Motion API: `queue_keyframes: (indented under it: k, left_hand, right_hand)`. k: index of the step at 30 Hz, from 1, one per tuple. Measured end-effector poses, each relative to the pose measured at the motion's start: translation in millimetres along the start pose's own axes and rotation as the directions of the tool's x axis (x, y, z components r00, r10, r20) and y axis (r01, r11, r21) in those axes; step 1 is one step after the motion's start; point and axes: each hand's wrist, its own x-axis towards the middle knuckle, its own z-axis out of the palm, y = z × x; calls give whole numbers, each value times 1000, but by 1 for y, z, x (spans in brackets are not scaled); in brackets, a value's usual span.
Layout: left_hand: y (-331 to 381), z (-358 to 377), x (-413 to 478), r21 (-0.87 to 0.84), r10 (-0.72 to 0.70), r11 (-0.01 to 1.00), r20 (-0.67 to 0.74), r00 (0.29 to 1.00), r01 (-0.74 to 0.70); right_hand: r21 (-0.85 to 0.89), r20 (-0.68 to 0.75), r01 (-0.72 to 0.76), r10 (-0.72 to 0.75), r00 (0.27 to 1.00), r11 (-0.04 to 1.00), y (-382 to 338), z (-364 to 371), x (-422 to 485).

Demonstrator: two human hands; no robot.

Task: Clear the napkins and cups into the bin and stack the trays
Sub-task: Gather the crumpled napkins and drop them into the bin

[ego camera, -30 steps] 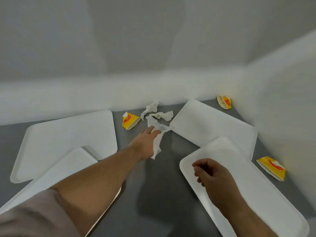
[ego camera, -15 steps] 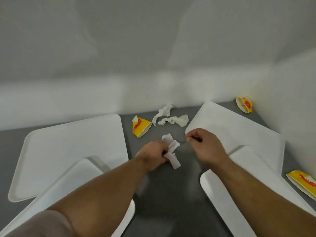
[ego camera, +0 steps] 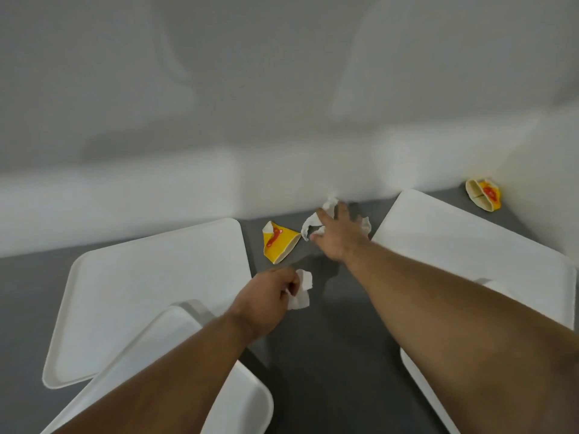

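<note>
My left hand (ego camera: 266, 303) is shut on a crumpled white napkin (ego camera: 301, 289) held just above the grey table. My right hand (ego camera: 336, 234) reaches far forward with fingers spread over two loose white napkins (ego camera: 310, 227) near the back wall, touching them. One napkin end (ego camera: 366, 225) shows right of the hand. A crushed yellow cup (ego camera: 279, 242) lies left of that hand. Another crushed yellow cup (ego camera: 484, 194) sits in the far right corner. White trays lie at the left (ego camera: 150, 289), the near left (ego camera: 244, 402) and the right (ego camera: 454, 245).
The grey table (ego camera: 329, 355) runs between the trays. A white wall (ego camera: 219, 183) closes the back, and another wall closes the right side. A further tray edge (ego camera: 416, 383) shows under my right forearm. No bin is in view.
My right hand left the held napkin and stretched forward onto the loose napkins by the wall. My left hand kept its napkin and drew slightly back. The view shifted left.
</note>
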Motion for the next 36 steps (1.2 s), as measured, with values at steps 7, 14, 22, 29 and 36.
queue_keyframes:
  k: [7,14,22,29,36]
  left_hand:
    - [3,7,-14,-109,-100,990,-55,993,94]
    - [16,20,-14,-132,-70,990,-157,985,49]
    - [78,40,-5,-487,-3,869,-181,984,-87]
    - [185,87,2,-666,89,743,-7,996,-71]
    - [307,159,-37,-717,300,696,240,923,-40]
  right_hand:
    - [253,-182,118,-72,981,960,13,25,-34]
    - [316,-400,108,29,916,943,33,17,-76]
    - [879,-118,-82,381,917,469,108,-15,-175]
    - [994,88,-111,591,802,3,205,-24,-298]
    - [941,244,25,731,638,-337,301,10,-430]
